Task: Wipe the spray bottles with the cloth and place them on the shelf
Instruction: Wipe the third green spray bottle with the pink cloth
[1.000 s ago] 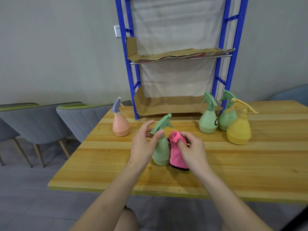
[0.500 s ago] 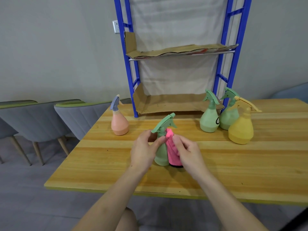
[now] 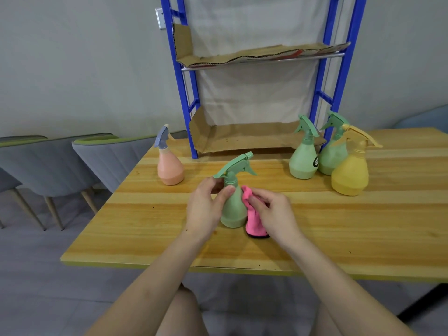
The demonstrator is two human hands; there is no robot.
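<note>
A green spray bottle [image 3: 234, 209] stands upright on the wooden table [image 3: 150, 219]. My left hand [image 3: 206, 209] grips its neck and left side, thumb across the front. My right hand [image 3: 274, 214] pinches a pink cloth [image 3: 253, 223] and holds it against the bottle's right side. An orange bottle [image 3: 169, 168] with a blue-grey trigger stands at the back left. Two more green bottles [image 3: 303, 161] [image 3: 332, 156] and a yellow bottle [image 3: 350, 173] stand at the back right. The blue shelf [image 3: 186, 93] has cardboard on its lower level [image 3: 244, 139] and upper level [image 3: 254, 54].
Grey chairs [image 3: 101, 156] stand left of the table. The shelf frame sits at the table's back edge against a grey wall. The table's front edge runs just beyond my forearms.
The pink cloth has slid down the bottle's right side with my right hand. My left hand keeps its grip on the bottle, which has turned slightly.
</note>
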